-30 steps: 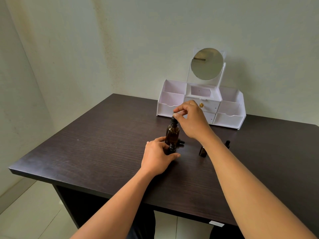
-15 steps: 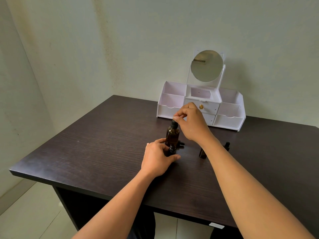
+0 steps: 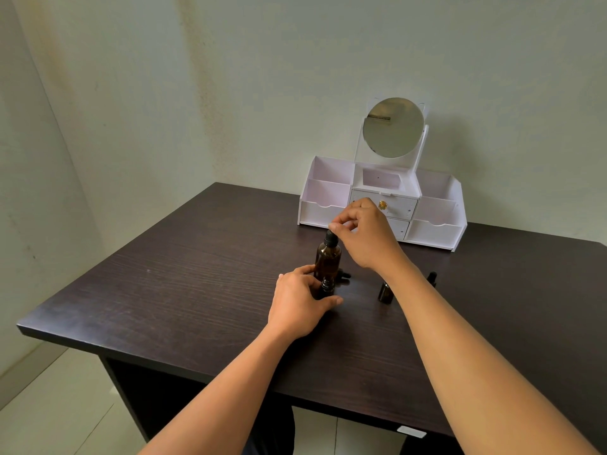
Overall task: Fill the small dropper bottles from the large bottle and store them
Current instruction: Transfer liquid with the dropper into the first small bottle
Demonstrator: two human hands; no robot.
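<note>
The right hand [image 3: 364, 234] pinches the dropper cap [image 3: 330, 237] of the large amber bottle [image 3: 327, 260] standing mid-surface, while the left hand [image 3: 300, 303] has its grip clamped on a small open dropper bottle [image 3: 327, 286] just before it, so I judge filling is underway and next needs lifting the dropper straight over the small neck.

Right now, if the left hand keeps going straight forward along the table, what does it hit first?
The small dropper bottle its fingers already wrap; directly behind that, the large amber bottle. Left hand seems low on the table; depth unclear.
</note>
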